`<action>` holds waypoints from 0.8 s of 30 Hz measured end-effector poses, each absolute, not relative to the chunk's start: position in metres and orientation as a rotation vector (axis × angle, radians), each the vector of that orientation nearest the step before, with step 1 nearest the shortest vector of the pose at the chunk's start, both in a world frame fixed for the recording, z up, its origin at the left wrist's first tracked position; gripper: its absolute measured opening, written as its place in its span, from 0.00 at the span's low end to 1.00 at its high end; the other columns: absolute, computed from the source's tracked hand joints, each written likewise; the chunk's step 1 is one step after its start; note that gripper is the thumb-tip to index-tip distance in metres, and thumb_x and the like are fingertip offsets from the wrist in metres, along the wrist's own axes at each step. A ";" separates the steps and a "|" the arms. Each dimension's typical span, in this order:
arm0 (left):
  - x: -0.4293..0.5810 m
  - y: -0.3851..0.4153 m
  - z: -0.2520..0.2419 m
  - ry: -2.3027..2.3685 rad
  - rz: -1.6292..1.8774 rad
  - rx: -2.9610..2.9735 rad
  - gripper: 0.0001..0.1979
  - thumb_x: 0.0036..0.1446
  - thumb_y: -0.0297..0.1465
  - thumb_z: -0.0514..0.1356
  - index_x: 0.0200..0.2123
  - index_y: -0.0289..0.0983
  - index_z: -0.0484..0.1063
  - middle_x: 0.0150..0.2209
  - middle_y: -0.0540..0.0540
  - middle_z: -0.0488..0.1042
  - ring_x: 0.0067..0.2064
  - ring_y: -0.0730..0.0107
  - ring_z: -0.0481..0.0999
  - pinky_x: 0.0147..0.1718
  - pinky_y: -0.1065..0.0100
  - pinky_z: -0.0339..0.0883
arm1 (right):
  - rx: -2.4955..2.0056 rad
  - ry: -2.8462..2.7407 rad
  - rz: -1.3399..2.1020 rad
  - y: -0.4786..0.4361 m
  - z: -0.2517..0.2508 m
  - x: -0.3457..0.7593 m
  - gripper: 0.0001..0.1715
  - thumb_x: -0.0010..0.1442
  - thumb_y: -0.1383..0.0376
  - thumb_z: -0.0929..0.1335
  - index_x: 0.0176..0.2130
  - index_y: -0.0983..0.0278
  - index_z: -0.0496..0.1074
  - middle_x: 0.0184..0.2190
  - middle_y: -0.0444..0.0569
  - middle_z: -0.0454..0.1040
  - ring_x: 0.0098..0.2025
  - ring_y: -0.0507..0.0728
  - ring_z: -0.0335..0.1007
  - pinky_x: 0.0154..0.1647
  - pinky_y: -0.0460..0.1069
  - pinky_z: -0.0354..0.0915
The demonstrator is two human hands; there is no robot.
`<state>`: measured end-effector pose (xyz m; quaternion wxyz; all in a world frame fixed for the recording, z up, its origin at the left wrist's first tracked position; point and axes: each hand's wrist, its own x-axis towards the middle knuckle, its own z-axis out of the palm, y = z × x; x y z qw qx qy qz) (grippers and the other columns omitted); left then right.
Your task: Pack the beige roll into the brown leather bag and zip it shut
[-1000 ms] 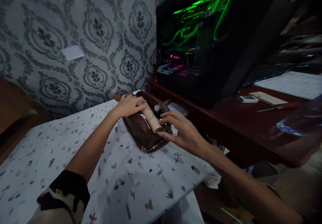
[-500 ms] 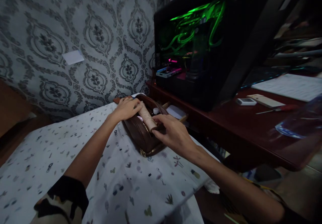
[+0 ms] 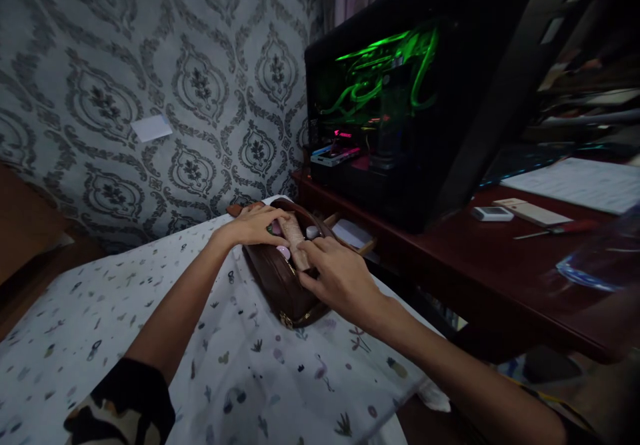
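Note:
A brown bag with gold zippers lies unzipped on the white patterned cloth. A beige roll with a wrinkled surface is tilted in its opening; I cannot tell what the roll is made of. My right hand pinches the lower end of the roll between thumb and fingers. Over the bag's far left rim, my left hand grips the edge, fingertips close to the roll's upper end. A small pink round item and a white-capped item show inside the bag.
A dark red desk on the right bears a computer case with green lights. On it are a small white device, a screwdriver and papers. A partly open drawer stands beside the bag.
The roll sits slightly deeper in the bag, with my right hand still on it. My left thumb has come off the roll's upper end, baring more of the bag's contents.

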<state>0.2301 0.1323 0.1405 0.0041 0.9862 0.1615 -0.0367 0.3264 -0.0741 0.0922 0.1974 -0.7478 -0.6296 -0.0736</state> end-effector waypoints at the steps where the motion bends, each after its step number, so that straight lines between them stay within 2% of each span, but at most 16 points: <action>1: 0.231 0.133 0.139 0.513 -0.098 3.096 0.35 0.56 0.57 0.59 0.63 0.48 0.63 0.63 0.43 0.67 0.64 0.49 0.63 0.61 0.49 0.55 | -2.124 -1.788 -0.217 -0.074 0.096 0.325 0.13 0.62 0.64 0.69 0.47 0.63 0.73 0.44 0.54 0.78 0.48 0.64 0.72 0.43 0.53 0.64; 6: 0.231 0.132 0.135 0.531 -0.042 3.114 0.32 0.58 0.56 0.58 0.60 0.46 0.65 0.58 0.41 0.70 0.62 0.48 0.66 0.60 0.49 0.58 | -2.237 -1.864 -0.205 -0.071 0.111 0.318 0.15 0.62 0.66 0.68 0.49 0.64 0.72 0.45 0.56 0.78 0.48 0.64 0.73 0.45 0.53 0.66; 12: 0.232 0.135 0.130 0.515 0.091 3.116 0.20 0.66 0.44 0.52 0.58 0.46 0.65 0.57 0.45 0.71 0.60 0.55 0.67 0.59 0.53 0.60 | -2.248 -1.898 -0.197 -0.069 0.112 0.317 0.15 0.64 0.67 0.65 0.51 0.65 0.72 0.45 0.57 0.79 0.48 0.64 0.75 0.47 0.53 0.66; 14: 0.237 0.135 0.129 0.504 0.096 3.151 0.19 0.66 0.38 0.52 0.59 0.48 0.65 0.58 0.45 0.70 0.60 0.56 0.67 0.59 0.52 0.61 | -2.254 -1.875 -0.211 -0.068 0.111 0.317 0.20 0.65 0.64 0.66 0.55 0.65 0.69 0.43 0.58 0.79 0.47 0.65 0.76 0.45 0.54 0.67; 18: 0.251 0.131 0.130 0.450 -0.019 3.264 0.23 0.63 0.29 0.50 0.60 0.50 0.66 0.59 0.45 0.68 0.60 0.53 0.66 0.58 0.48 0.62 | -2.246 -1.833 -0.282 -0.062 0.110 0.317 0.34 0.66 0.62 0.65 0.67 0.71 0.56 0.41 0.60 0.80 0.47 0.66 0.77 0.44 0.54 0.68; 21: 0.259 0.127 0.133 0.417 -0.127 3.331 0.22 0.60 0.28 0.51 0.56 0.49 0.69 0.57 0.44 0.69 0.59 0.50 0.67 0.55 0.48 0.65 | -2.252 -1.838 -0.275 -0.059 0.109 0.317 0.35 0.66 0.65 0.64 0.68 0.73 0.54 0.40 0.60 0.80 0.47 0.66 0.77 0.44 0.54 0.67; 24: 0.258 0.125 0.140 0.353 -0.108 3.317 0.19 0.59 0.28 0.51 0.52 0.46 0.69 0.55 0.44 0.70 0.56 0.52 0.70 0.51 0.53 0.67 | -2.258 -1.852 -0.262 -0.061 0.108 0.317 0.35 0.64 0.68 0.65 0.67 0.70 0.56 0.43 0.60 0.79 0.48 0.65 0.76 0.47 0.54 0.66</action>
